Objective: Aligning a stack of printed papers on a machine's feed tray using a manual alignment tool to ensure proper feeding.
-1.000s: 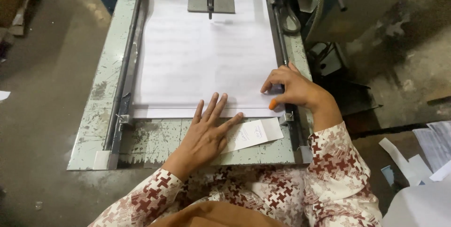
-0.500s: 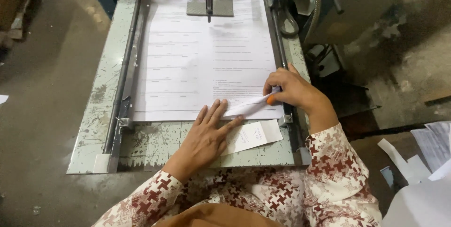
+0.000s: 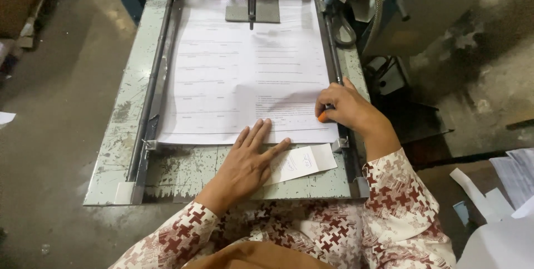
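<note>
Since the earlier frame, right hand (image 3: 347, 107) has slid farther up the paper stack (image 3: 245, 80), fingers pinching an orange-tipped pen; left hand (image 3: 250, 160) (fingers spread flat) presses the stack's near edge on the surface (image 3: 119, 135).

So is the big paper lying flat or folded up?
Flat. The big paper lies spread open on the metal table, and the left hand rests at its near edge.
</note>
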